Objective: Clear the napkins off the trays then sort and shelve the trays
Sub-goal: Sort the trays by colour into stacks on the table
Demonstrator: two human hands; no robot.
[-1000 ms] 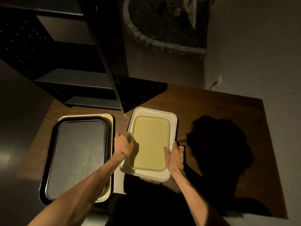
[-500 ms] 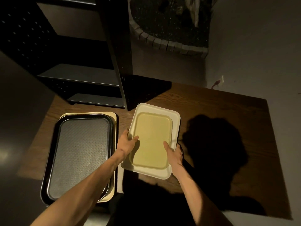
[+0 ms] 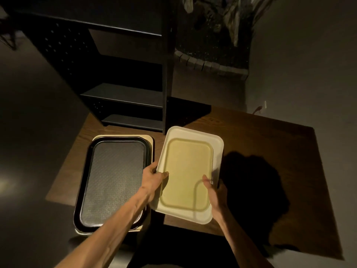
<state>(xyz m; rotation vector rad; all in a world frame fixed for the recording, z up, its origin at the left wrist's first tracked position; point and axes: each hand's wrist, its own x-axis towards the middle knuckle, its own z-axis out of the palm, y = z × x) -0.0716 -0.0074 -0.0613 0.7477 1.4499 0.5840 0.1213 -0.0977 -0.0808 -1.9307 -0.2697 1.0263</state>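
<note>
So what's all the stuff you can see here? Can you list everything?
cream tray: one, pale cream with a yellower middle, held over the table, right of the stack
black tray: one, black with a textured grey middle, on top of the stack at the table's left
tan tray: at least one, tan, under the black tray, only its edges showing
table: one, dark brown wood, under everything
shelf unit: one, black, at the table's far side
planter: one, dark with a brick rim, behind the table on the floor
left hand: one, gripping the cream tray's left edge
right hand: one, gripping its right edge
</note>
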